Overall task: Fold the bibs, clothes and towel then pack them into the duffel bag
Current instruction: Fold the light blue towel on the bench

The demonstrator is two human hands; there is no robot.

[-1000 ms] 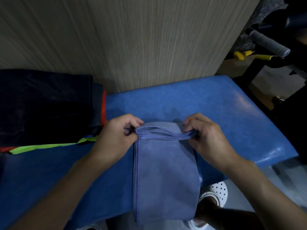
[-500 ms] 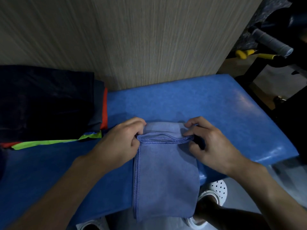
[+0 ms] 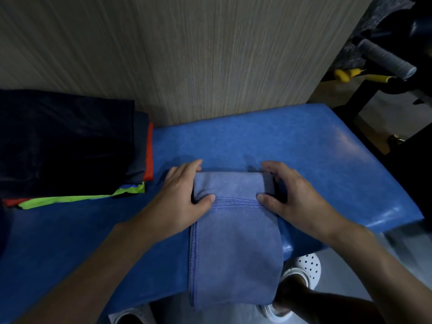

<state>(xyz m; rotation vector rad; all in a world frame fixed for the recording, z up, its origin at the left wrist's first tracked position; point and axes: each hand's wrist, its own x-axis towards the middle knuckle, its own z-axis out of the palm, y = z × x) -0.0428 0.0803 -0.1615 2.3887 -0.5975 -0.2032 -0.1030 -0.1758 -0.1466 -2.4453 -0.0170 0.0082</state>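
a long periwinkle-blue cloth towel [image 3: 233, 249] with stitched hems lies folded into a narrow strip on a blue padded vinyl bench [image 3: 315, 148]. its near part hangs over the bench's front edge toward the person's feet. the far end of the towel is turned back over itself into a thick fold, and the stitched hem runs across the strip just below that fold.

the left hand [image 3: 180, 197] grasps the fold's left side, with fingers laid along its outer edge and the thumb pressed down on the hem. the right hand [image 3: 297, 199] grasps the right side the same way, its fingers curved round the end of the fold and its thumb on the hem.

on the left of the bench, apart from the towel, sits a stack of folded clothes [image 3: 65, 141]: a dark navy piece on top, with red and neon-green edges showing beneath. a pale wood-grain wall panel [image 3: 210, 54] rises behind the bench. a white perforated clog [image 3: 306, 267] shows on the floor below the towel, and a grey foam-covered bar [image 3: 383, 58] stands at the far right.
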